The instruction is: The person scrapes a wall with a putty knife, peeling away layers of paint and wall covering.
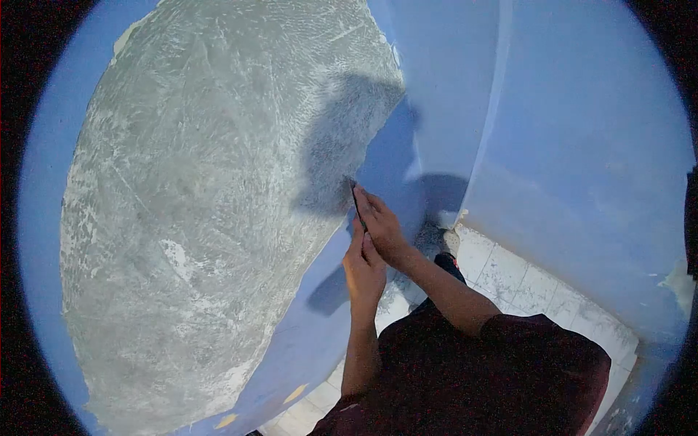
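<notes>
A thin, dark, flat-bladed scraper (358,206) stands edge-on against the wall, its tip at the border between bare grey plaster (182,203) and blue paint. My right hand (383,229) is closed on the scraper's upper part, fingers stretched along it toward the tip. Just below, my left hand (364,272) pinches the lower end, its fingertips close to my right hand. Most of the scraper's flat side and any handle are hidden by the fingers.
Blue painted wall (582,138) continues to the right past a corner. Light floor tiles (509,276) with grey smudges lie below, and a dark shoe (449,264) shows near the corner. Shadows fall across the plaster. Two small yellowish patches (295,394) mark the lower blue wall.
</notes>
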Demonstrator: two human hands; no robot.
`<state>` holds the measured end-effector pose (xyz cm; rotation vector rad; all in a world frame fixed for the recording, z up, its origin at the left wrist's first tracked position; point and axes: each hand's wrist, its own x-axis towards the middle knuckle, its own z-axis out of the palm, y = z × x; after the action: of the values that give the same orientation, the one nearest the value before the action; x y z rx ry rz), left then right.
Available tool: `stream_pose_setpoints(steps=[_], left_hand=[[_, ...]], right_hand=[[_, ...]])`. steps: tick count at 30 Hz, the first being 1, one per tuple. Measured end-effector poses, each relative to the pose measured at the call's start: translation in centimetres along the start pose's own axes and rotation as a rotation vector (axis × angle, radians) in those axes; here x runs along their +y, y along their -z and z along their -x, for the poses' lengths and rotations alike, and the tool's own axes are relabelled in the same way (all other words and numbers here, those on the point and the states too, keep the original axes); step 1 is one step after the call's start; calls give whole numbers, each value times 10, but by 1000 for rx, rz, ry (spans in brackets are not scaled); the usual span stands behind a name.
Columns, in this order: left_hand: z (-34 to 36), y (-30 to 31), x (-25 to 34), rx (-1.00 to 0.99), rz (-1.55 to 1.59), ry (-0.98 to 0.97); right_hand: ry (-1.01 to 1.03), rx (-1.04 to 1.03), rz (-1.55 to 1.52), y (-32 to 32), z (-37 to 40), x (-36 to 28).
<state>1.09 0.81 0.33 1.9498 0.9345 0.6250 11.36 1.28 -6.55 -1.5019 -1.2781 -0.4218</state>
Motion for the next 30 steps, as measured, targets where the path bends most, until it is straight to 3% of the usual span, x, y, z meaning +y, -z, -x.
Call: stream_pose_setpoints(steps=[8, 13, 15, 21, 30], left_hand=[[-5, 1, -2, 67, 43, -173], [-1, 8, -10, 108, 53, -228], [5, 12, -5, 92, 130, -110], [0, 8, -9, 63, 101, -42], [0, -4, -1, 99, 50, -49]], right_hand=[[-82, -46, 114, -7, 1, 0], [-50, -14, -8, -2, 1, -14], [-49, -9, -30, -2, 3, -17], [1, 26, 50, 4, 5, -13], [11, -55, -11, 7, 0, 1]])
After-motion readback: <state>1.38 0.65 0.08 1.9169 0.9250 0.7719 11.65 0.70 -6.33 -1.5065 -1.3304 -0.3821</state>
